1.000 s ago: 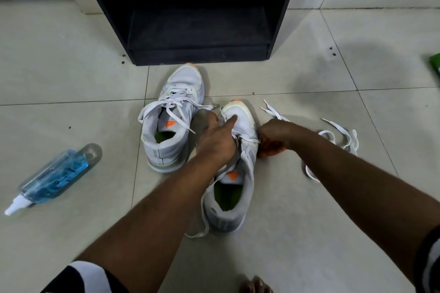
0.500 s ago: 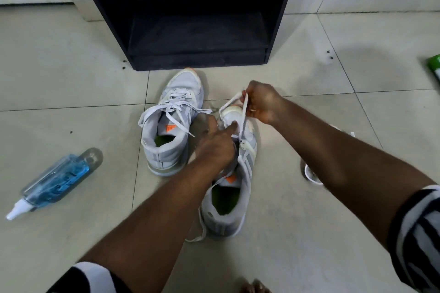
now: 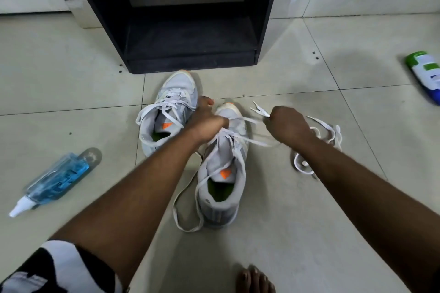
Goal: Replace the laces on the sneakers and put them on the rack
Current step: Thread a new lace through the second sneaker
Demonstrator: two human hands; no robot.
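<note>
1. Nearest the camera, bare toes (image 3: 255, 279) are peeking in at the bottom edge, on the tiled floor (image 3: 297, 221) just behind the near sneaker.
2. The near sneaker (image 3: 222, 173) is sitting heel toward the camera, its loose lace (image 3: 188, 209) looping out onto the floor by the heel.
3. The left hand (image 3: 207, 123) is curling its fingers down on the near sneaker's upper eyelets, gripping it just behind the toe.
4. The right hand (image 3: 285, 126) is closing in a fist just right of the near sneaker, pinching the lace ends (image 3: 260, 110), which are poking out past the knuckles.
5. A spare lace (image 3: 319, 140) is lying tangled on the floor, right of the near sneaker and partly hidden by the right arm.
6. The second sneaker (image 3: 170, 112) is standing just left of and beyond the near sneaker, already laced.
7. A blue spray bottle (image 3: 56, 182) is lying well left of the near sneaker.
8. A green and white bottle (image 3: 425, 74) is lying far right of it.
9. Beyond the near sneaker, the dark rack (image 3: 188, 31) is standing, with the second sneaker's toe close to its base.
</note>
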